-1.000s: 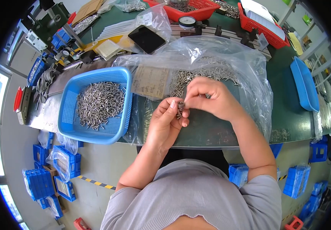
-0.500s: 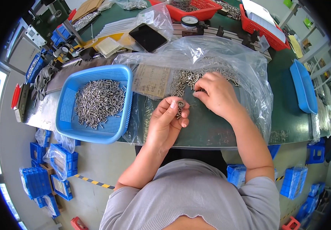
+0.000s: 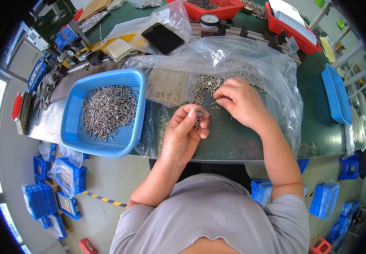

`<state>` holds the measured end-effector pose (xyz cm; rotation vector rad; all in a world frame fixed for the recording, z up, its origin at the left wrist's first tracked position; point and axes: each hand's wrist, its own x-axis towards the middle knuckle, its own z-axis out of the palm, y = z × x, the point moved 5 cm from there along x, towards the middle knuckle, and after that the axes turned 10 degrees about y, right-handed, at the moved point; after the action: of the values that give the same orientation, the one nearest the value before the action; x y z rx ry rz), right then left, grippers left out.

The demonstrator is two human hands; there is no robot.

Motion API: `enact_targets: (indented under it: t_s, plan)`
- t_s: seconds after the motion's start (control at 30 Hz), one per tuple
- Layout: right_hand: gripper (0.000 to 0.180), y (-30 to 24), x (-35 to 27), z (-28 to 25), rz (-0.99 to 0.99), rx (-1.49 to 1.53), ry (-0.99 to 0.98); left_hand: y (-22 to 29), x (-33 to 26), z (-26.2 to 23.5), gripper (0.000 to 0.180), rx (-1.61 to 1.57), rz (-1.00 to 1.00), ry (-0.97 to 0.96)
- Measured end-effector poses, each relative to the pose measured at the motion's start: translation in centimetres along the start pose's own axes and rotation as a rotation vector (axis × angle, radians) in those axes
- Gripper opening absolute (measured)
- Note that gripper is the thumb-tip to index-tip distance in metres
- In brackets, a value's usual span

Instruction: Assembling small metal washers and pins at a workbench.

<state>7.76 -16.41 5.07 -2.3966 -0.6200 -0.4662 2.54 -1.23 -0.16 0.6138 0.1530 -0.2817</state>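
Between the thumb and forefinger of my left hand [image 3: 182, 131] is a small round metal ring gauge [image 3: 200, 114], its hole facing up. A few small metal pins show under it, inside the curled fingers. My right hand [image 3: 244, 103] is bent over the near edge of a heap of metal pins [image 3: 203, 86], thumb and forefinger close together; whatever is at the fingertips is too small to make out. Loose pins [image 3: 216, 106] lie on the table by those fingertips. The heap spills from a clear plastic bag [image 3: 282, 84] with a brown written card [image 3: 166, 86].
A blue basket [image 3: 139, 112] holding many metal pins [image 3: 109, 111] stands on the left. Behind the bag are a black phone [image 3: 162, 39], a dial gauge [image 3: 209, 20] and red baskets [image 3: 291, 29]. A blue tray [image 3: 336, 95] sits at the right edge of the green table [image 3: 233, 144].
My right hand has shifted slightly up and left, and loose pins now show beside its fingertips. The left hand keeps its grip on the ring gauge, almost unmoved.
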Motion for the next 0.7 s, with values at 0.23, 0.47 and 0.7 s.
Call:
enact_targets:
  t_s: [0.23,0.47,0.7]
  plan:
    - [0.014,-0.2,-0.1,0.9,-0.076,-0.023,-0.038,0.0,-0.1,0.2,0.018,0.007,0.005,0.000]
    - [0.009,-0.4,0.0,0.5,0.381,0.614,-0.166,0.0,0.0,-0.1,0.019,0.002,0.000,-0.007]
    - [0.010,-2.4,-0.2,1.1,0.358,0.814,-0.265,-0.2,0.0,0.0,0.019,0.009,-0.012,-0.006]
